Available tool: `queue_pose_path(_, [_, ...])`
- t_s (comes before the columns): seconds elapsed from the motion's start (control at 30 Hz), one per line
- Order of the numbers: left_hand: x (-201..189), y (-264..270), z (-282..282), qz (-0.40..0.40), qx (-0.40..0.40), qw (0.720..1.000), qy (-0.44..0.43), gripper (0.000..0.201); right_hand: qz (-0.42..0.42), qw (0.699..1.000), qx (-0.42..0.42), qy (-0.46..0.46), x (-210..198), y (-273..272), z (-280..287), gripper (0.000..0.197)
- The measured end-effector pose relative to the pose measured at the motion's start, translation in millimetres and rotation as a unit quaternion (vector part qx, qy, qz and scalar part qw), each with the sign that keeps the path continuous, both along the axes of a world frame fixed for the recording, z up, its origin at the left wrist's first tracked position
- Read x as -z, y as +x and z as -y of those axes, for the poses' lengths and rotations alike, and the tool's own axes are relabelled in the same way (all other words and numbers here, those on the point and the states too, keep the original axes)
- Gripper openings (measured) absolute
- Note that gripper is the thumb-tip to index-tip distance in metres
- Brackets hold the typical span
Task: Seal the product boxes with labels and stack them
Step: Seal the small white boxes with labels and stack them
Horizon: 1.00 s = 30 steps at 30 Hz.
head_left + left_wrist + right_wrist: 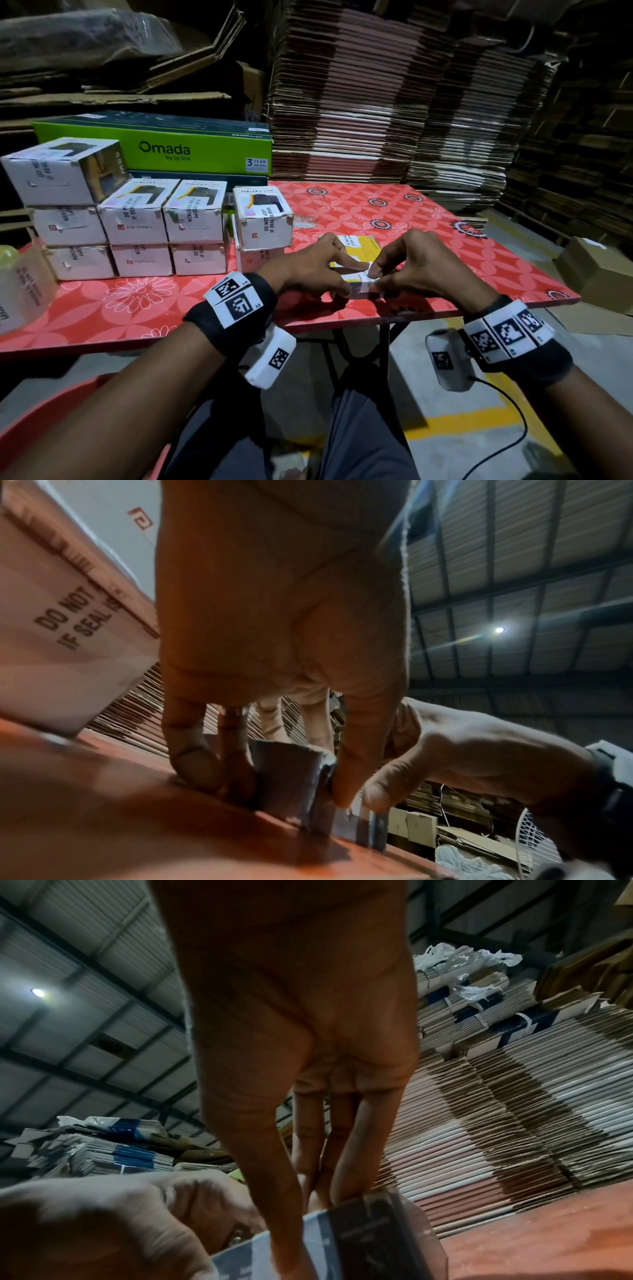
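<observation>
Near the front edge of the red table (445, 212), a yellow-topped box (359, 255) lies flat, so its end flap faces both hands. Left hand (308, 265) grips the box to steady it, while right hand (416, 265) pinches a seal label (368, 274) over the flap; sealed boxes (137, 222) are stacked at the left.

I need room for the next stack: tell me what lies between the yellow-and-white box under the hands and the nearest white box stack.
Only bare red floral tabletop separates the yellow-and-white box from the nearest white box stack, seen in the head view.
</observation>
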<state>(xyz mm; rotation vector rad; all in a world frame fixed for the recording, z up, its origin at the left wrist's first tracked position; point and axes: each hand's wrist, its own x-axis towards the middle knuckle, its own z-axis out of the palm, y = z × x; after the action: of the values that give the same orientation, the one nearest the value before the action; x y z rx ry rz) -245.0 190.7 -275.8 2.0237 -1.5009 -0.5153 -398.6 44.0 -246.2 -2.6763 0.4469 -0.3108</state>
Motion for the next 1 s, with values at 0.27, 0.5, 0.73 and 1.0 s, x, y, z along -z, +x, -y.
queue_pose_path(0.27, [-6.1,3.5,7.2,0.055,-0.025,0.998,0.020,0.052,0.038,0.997,0.029,-0.068,11.6,0.2,-7.9,0.029])
queue_pose_path(0.5, [-5.4,4.5,7.0,0.043,-0.026,0.999,0.017,0.049,0.041,0.984,0.056,-0.164,20.8,5.1,-20.4,0.044])
queue_pose_path(0.73, [-5.6,8.8,2.8,0.052,-0.024,0.998,0.015,0.063,0.003,0.997,-0.075,0.012,-4.1,-6.3,5.4,0.015])
queue_pose_path(1.0, [-10.7,1.4,1.9,0.025,-0.033,0.999,0.009,0.069,-0.004,0.990,-0.098,-0.103,-2.5,11.7,2.2,0.012])
